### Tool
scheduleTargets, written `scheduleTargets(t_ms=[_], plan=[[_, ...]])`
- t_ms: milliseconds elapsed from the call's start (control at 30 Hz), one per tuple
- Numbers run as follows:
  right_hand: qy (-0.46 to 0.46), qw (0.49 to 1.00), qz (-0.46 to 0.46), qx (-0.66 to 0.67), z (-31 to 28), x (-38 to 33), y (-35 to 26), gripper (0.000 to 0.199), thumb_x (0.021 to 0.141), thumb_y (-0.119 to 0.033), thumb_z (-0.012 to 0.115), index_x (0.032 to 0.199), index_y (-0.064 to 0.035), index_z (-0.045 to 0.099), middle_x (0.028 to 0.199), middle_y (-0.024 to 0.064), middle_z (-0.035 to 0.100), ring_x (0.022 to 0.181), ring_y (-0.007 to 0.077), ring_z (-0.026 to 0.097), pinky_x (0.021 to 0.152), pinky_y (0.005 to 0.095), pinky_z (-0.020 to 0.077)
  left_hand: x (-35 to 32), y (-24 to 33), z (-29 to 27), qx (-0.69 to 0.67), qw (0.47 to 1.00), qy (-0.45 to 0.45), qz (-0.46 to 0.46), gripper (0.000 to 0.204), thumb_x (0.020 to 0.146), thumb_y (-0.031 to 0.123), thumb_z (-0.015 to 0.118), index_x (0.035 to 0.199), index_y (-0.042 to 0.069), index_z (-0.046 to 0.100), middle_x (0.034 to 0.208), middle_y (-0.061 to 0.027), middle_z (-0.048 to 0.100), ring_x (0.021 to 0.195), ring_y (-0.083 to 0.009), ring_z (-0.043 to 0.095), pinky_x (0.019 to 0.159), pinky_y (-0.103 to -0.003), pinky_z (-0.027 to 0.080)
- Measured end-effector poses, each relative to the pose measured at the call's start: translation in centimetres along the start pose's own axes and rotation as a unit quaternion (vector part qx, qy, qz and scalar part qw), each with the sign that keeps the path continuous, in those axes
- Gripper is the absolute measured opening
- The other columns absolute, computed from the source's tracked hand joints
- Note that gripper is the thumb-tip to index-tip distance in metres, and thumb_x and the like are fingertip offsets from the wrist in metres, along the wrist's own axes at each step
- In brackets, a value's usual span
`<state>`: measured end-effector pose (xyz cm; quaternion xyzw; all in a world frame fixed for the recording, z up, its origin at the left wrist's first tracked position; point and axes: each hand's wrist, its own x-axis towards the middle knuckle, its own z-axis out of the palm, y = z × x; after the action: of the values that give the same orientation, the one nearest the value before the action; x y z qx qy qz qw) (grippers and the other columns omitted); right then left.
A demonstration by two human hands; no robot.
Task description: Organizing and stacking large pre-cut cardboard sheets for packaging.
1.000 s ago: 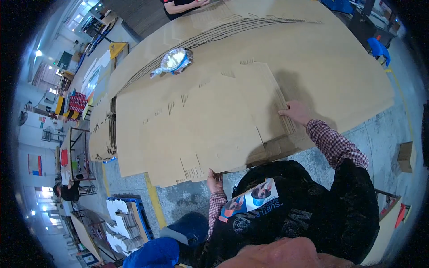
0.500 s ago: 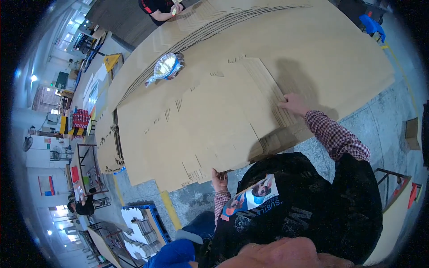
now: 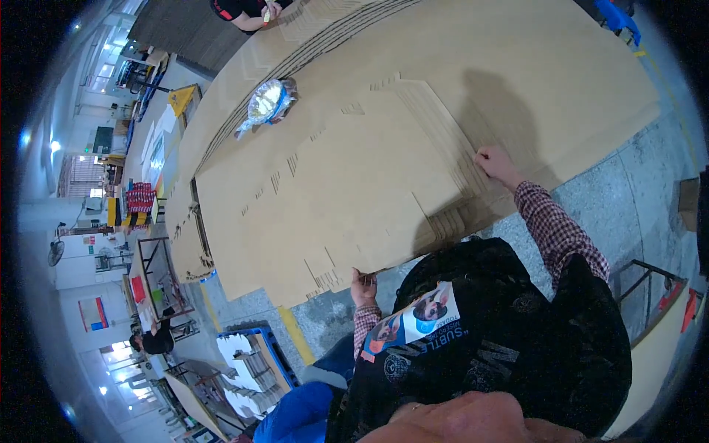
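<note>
A shingled pile of brown die-cut cardboard sheets (image 3: 332, 192) with stepped, slotted edges lies in front of me. My left hand (image 3: 364, 287) is at the near edge, its fingers closed on the cardboard there. At the right end, where the sheet edges are fanned in steps, my right hand (image 3: 499, 165) has its fingers curled against the edge of the sheets. The fingertips of both hands are partly hidden, so I cannot tell how many sheets they touch.
A clear plastic bag with pale contents and a blue band (image 3: 267, 102) lies on the cardboard. A co-worker's hand (image 3: 271, 11) holds a small tool at the far edge. A blue pallet of cut cardboard (image 3: 251, 369) stands on the floor at lower left; a yellow floor line (image 3: 295, 336) runs beside it.
The whole view has shifted slightly. My right hand stays at the fanned right edge, a little farther along it, and my left hand keeps to the near edge.
</note>
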<state>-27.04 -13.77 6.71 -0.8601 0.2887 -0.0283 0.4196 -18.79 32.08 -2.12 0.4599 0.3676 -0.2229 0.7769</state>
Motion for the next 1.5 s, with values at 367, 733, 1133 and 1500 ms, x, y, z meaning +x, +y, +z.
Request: scheduleTargets(t_ms=[367, 733, 1133, 1500], plan=[[0.202, 0.977, -0.025, -0.058, 0.1, -0.8, -1.0, 0.022, 0.068, -0.025, 0.058, 0.065, -0.0031, 0.056, 0.070, 0.0136, 0.056, 0.069, 0.0288, 0.054, 0.062, 0.0372, 0.0423, -0.2, 0.0, 1.4, -0.040, 0.999, -0.017, 0.002, 0.021, 0.077, 0.030, 0.054, 0.070, 0.010, 0.054, 0.061, 0.0012, 0.052, 0.065, -0.0146, 0.048, 0.065, -0.030, 0.038], [0.003, 0.998, 0.063, -0.026, 1.3, -0.6, -1.0, 0.026, 0.073, -0.027, 0.051, 0.073, -0.0018, 0.058, 0.066, 0.0137, 0.056, 0.065, 0.0275, 0.055, 0.059, 0.0367, 0.0428, -0.2, -0.2, -0.1, -0.072, 0.996, -0.051, -0.030, 0.021, 0.076, 0.032, 0.055, 0.080, 0.011, 0.056, 0.076, -0.0004, 0.058, 0.072, -0.0176, 0.053, 0.066, -0.033, 0.041], [0.152, 0.988, 0.000, -0.002, 0.6, -3.2, -2.5, 0.022, 0.071, -0.025, 0.055, 0.071, -0.0029, 0.056, 0.068, 0.0136, 0.056, 0.065, 0.0287, 0.055, 0.057, 0.0368, 0.0423, -1.9, 0.0, 0.5, -0.077, 0.996, -0.007, -0.039, 0.020, 0.073, 0.030, 0.059, 0.077, 0.011, 0.056, 0.073, -0.0010, 0.057, 0.067, -0.0184, 0.052, 0.063, -0.032, 0.043], [-0.005, 0.998, 0.052, 0.033, 2.0, -1.3, -2.0, 0.022, 0.074, -0.023, 0.052, 0.074, -0.0012, 0.054, 0.066, 0.0152, 0.054, 0.059, 0.0251, 0.054, 0.055, 0.0347, 0.0423, -0.6, -0.8, -0.4, -0.080, 0.996, 0.025, 0.004, 0.031, 0.073, 0.038, 0.058, 0.085, 0.010, 0.051, 0.084, -0.0022, 0.047, 0.078, -0.0182, 0.043, 0.071, -0.034, 0.038]])
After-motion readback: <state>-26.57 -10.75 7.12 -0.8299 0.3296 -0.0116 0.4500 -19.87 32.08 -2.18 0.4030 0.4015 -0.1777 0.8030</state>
